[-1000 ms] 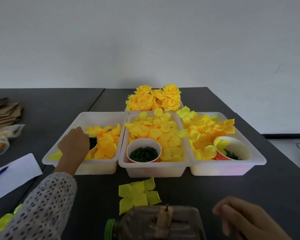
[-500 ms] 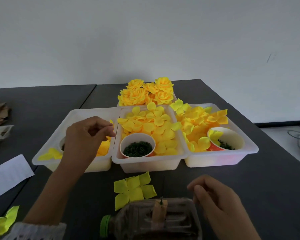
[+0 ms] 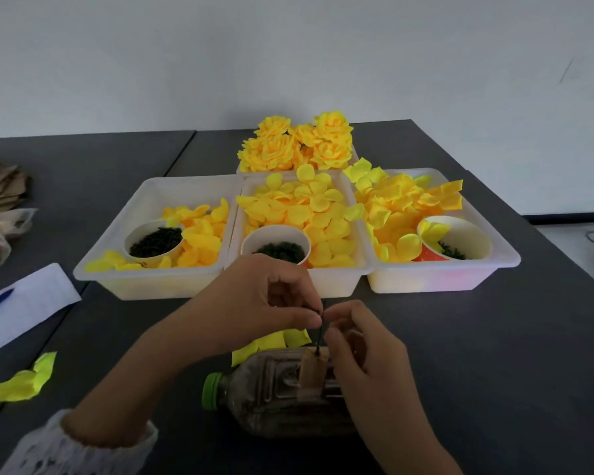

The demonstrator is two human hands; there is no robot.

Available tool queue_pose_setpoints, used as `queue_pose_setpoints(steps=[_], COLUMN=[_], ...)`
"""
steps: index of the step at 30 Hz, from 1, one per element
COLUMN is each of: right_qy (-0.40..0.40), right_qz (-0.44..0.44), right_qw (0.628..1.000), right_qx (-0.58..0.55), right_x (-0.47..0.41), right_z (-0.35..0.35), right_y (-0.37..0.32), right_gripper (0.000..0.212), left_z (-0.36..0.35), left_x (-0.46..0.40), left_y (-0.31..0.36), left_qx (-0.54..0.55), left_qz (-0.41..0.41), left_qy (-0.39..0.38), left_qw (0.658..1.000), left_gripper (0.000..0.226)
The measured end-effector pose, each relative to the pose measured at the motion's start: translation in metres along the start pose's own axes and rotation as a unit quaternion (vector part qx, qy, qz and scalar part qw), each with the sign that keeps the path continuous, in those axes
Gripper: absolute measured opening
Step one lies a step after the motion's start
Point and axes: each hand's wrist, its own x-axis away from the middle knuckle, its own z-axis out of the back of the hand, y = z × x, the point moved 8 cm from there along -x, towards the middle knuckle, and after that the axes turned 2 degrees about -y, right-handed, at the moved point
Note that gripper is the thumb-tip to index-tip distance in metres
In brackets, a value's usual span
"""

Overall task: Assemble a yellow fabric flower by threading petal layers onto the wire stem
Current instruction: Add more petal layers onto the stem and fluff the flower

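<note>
Head cam: left hand [image 3: 254, 303] fingers pinch something tiny at the wire stem [image 3: 319, 332] standing from the bottle [image 3: 282, 392]; right hand [image 3: 364, 351] curls beside it, grip unclear. Best slide it down straight.

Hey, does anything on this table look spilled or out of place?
Yes. A loose petal piece lies on the table at near left, outside the trays. More petals hang over the right tray's back rim.

Left hand [image 3: 261, 303] hides most of petal layer [image 3: 275, 339]; pinched item too small to tell.
</note>
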Motion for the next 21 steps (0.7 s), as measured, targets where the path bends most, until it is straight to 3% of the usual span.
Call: queue_pose_setpoints(steps=[10, 21], right_qy=[0.025, 0.003], right_qz=[0.002, -0.025], right_qw=[1.0, 0.999], right_qx=[-0.015, -0.031], right_x=[-0.002, 0.001], right_z=[-0.007, -0.01], right_y=[0.001, 0.003], right_gripper=[0.017, 0.021], left_z=[0.003, 0.005], left_x=[-0.003, -0.003], left_y=[0.014, 0.013], left_qx=[-0.075, -0.018], left_qz=[-0.013, -0.012], left_qy=[0.033, 0.024], left_qw=[0.997, 0.999], left_gripper=[0.008, 0.006])
